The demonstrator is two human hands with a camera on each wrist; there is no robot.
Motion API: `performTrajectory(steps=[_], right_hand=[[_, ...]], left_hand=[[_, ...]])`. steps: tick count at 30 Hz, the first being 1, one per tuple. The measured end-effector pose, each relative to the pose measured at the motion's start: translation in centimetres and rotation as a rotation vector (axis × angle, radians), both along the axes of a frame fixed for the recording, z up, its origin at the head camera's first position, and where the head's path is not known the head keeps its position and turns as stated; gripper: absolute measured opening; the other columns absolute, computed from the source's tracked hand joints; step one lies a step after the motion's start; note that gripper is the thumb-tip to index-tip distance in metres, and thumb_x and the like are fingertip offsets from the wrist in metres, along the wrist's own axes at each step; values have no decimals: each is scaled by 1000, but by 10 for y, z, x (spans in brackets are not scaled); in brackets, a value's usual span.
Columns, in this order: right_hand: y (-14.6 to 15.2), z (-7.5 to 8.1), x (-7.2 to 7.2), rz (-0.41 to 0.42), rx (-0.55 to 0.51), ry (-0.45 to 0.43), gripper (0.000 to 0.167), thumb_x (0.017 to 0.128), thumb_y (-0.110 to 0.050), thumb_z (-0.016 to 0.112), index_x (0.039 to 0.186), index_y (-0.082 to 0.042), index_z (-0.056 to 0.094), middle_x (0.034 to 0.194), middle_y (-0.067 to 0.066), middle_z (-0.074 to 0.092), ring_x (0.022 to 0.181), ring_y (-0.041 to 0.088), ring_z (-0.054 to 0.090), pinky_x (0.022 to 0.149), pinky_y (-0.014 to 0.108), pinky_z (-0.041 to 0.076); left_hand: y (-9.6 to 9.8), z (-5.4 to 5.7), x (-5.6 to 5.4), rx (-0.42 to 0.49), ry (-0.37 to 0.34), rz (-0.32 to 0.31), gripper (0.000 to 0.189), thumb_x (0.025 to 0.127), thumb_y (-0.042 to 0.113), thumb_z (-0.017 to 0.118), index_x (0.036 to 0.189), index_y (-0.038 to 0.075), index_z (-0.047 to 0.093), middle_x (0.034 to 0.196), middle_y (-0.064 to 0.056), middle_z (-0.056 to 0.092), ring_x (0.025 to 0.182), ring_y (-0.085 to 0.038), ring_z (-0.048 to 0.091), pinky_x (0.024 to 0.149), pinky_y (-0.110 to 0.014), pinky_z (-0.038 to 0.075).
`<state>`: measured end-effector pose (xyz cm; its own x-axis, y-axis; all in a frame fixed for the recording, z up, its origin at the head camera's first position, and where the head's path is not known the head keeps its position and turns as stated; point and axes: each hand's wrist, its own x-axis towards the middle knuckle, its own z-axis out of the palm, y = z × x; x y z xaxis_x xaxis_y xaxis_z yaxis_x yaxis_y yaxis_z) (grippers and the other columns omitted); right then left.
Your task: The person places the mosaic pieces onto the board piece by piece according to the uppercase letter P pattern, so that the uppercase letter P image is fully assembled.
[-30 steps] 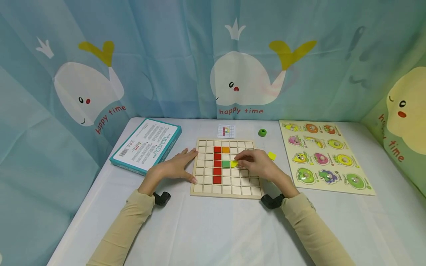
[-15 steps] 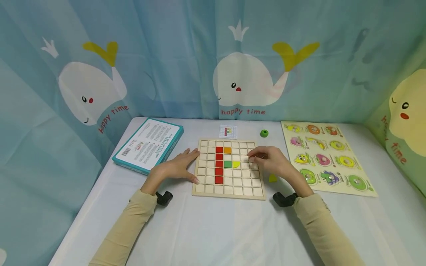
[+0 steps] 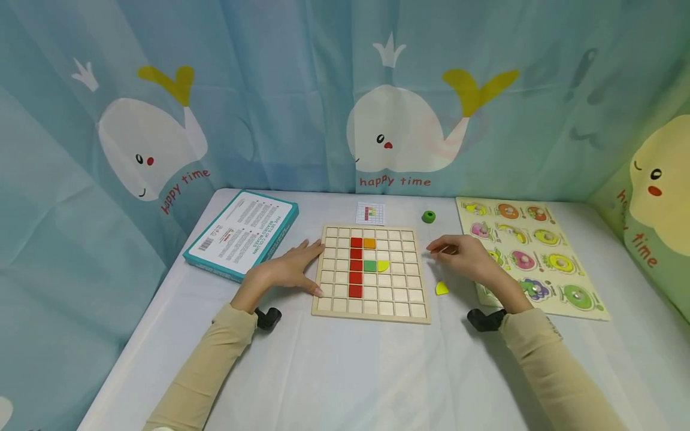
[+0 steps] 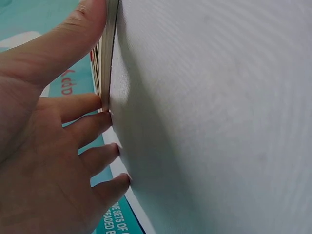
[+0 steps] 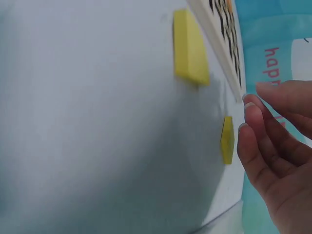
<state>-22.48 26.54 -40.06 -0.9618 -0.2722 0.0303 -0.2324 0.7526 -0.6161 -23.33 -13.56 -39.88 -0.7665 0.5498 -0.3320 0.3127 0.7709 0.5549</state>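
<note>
A wooden grid board (image 3: 334,307) lies on the table. A column of red square tiles (image 3: 356,265) fills part of it, with an orange tile (image 3: 369,243), a green tile (image 3: 369,266) and a yellow quarter-round tile (image 3: 383,266) to the column's right. My left hand (image 3: 288,269) spreads its fingers along the board's left edge, thumb and fingertips touching it. Right of the board, my right hand (image 3: 458,256) hovers over the table with loosely bent fingers and nothing between them. Two loose yellow pieces lie near it: a quarter-round one (image 5: 191,51) and another yellow piece (image 5: 227,140), hidden in the head view.
A small pattern card (image 3: 371,213) lies behind the board, beside a green bead (image 3: 428,216). At the left is a teal-edged box (image 3: 242,233). A fruit knob puzzle (image 3: 571,281) lies at the right, partly under my right forearm. A whale-print curtain (image 3: 302,108) hangs behind.
My right hand has let go of the yellow quarter-round tile in the cell beside the green one and moved right, off the board. The left hand stays at the board's edge.
</note>
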Motion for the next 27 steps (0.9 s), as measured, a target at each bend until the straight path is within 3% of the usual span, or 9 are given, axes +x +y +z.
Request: performTrajectory(steps=[9, 18, 27], right_hand=[[15, -2, 0, -10, 17, -1, 16, 94, -4, 71, 108, 2, 75, 102, 18, 74, 88, 23, 66, 69, 23, 52], [23, -5, -4, -69, 19, -52, 24, 96, -7, 69, 115, 7, 69, 106, 22, 72, 84, 20, 66, 64, 23, 53], [22, -5, -7, -79, 72, -72, 30, 95, -11, 71, 116, 10, 69, 98, 20, 71, 75, 16, 60, 64, 26, 50]], left_hand=[[2, 0, 1, -9, 2, 9, 111, 82, 37, 87, 165, 7, 20, 174, -8, 10, 161, -33, 1, 128, -57, 12], [2, 3, 2, -7, 1, 16, 110, 82, 36, 87, 165, 8, 21, 174, -9, 10, 161, -34, 1, 128, -58, 12], [3, 3, 3, -11, 1, 19, 109, 82, 36, 87, 165, 8, 21, 174, -7, 10, 161, -33, 1, 128, -58, 11]])
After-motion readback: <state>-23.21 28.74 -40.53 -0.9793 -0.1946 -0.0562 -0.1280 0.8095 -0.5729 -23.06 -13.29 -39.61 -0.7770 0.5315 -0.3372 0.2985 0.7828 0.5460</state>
